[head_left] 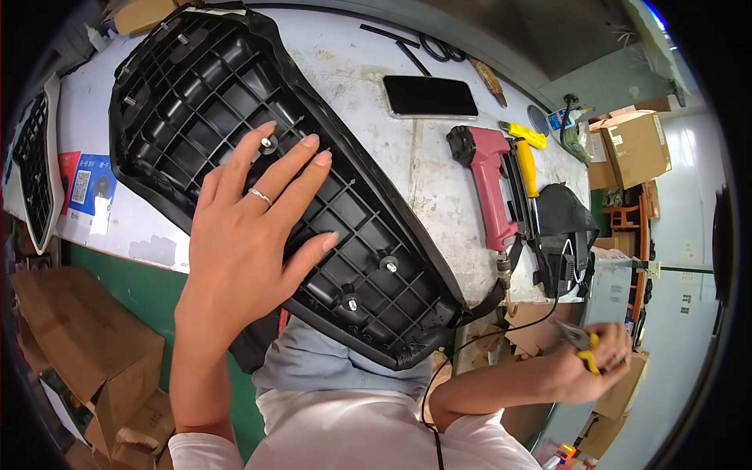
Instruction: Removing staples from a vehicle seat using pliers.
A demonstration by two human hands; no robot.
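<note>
Left hand (251, 235) lies flat, fingers spread wide, palm down on the ribbed underside of a black plastic seat base (258, 164); it grips nothing, only presses. A thin ring sits on one finger. Fingertips rest just beside a small metal stud (267, 142) in the ribbing. The seat base lies upside down and slantwise across the pale, worn workbench (376, 149), its near end overhanging the bench edge above the person's lap; two more studs show near that end. Right hand (599, 356) is off the bench at the lower right, closed around yellow-handled pliers (581, 345), metal tip pointing up-left. On the bench right of the seat base: a red staple gun (489, 188), a yellow-handled tool (526, 157) just beside it, a dark phone (429, 97) further back. A second black grille-like part (35, 168) at the far left edge. Cardboard boxes (86, 345) on the floor lower left, another box (636, 145) at right.
</note>
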